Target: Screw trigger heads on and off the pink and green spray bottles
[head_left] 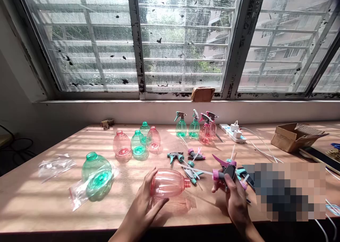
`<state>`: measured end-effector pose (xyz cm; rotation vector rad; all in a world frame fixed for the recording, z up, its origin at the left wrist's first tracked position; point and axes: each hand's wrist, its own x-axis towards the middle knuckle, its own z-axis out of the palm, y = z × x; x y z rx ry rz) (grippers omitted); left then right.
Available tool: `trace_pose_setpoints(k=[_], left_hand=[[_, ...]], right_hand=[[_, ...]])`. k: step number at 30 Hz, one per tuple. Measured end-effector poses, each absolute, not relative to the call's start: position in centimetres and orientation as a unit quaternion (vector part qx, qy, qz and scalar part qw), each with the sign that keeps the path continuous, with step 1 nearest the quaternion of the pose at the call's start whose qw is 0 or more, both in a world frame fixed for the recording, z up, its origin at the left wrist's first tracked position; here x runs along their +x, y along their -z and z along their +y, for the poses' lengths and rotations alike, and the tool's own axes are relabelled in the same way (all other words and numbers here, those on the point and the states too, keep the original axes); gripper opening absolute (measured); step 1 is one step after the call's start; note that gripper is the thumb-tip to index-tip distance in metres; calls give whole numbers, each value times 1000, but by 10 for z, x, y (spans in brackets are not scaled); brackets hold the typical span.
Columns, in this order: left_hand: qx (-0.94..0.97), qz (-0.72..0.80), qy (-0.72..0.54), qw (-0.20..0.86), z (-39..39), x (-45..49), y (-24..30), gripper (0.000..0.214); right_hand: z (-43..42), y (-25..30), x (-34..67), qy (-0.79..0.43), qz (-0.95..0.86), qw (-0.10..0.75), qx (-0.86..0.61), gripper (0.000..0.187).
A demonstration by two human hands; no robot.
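My left hand (145,201) is wrapped around a clear pink bottle (168,183), which is tipped on its side with its open neck facing right. My right hand (236,197) grips a black and pink trigger sprayer (226,172) by its body. The sprayer's white dip tube points left toward the bottle and stays outside it. Several more loose sprayers, among them a teal and black one (175,157), lie on the table between and behind my hands. Others sit partly hidden behind my right hand.
Capless pink (122,146) and green bottles (139,144) stand at the back left, and a larger-looking green bottle (97,174) is nearer. Plastic bags (56,167) lie left. Assembled spray bottles (181,127), a power strip (232,133) and a cardboard box (285,137) line the back right.
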<state>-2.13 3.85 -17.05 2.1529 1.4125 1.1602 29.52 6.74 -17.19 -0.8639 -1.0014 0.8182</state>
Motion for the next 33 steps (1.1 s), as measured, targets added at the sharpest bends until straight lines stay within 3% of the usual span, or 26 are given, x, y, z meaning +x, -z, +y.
trace_pose_setpoints(k=[6, 13, 17, 24, 33], left_hand=[[715, 518, -415, 219, 38, -20, 167, 74], [663, 558, -425, 263, 32, -12, 159, 79], [698, 541, -409, 230, 34, -15, 161, 76], [728, 533, -389, 185, 36, -19, 167, 75], [753, 501, -379, 197, 36, -21, 166, 76]], right_hand=[[73, 161, 300, -460, -292, 762, -350, 35], [73, 165, 302, -430, -272, 774, -376, 34], [68, 164, 294, -466, -392, 699, -374, 38], [57, 169, 283, -499, -566, 498, -427, 52], [56, 170, 287, -506, -565, 490, -430, 63]])
